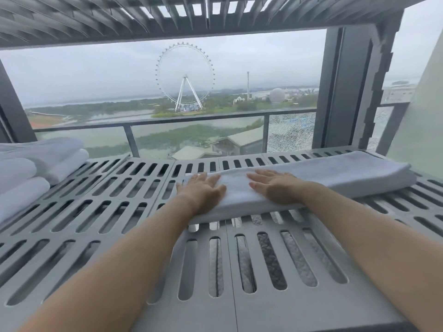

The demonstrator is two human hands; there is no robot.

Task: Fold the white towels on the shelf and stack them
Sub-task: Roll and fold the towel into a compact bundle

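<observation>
A white towel, folded into a long strip, lies across the slotted grey shelf from the middle to the right. My left hand rests flat on the strip's left end, fingers spread. My right hand lies flat on it just to the right, palm down. Neither hand grips anything. At the far left edge of the shelf sits a stack of folded white towels.
Another slatted grey shelf hangs close overhead. A dark upright post stands at the back right. Behind the shelf are a glass balcony railing and a window. A pale panel rises at the far right.
</observation>
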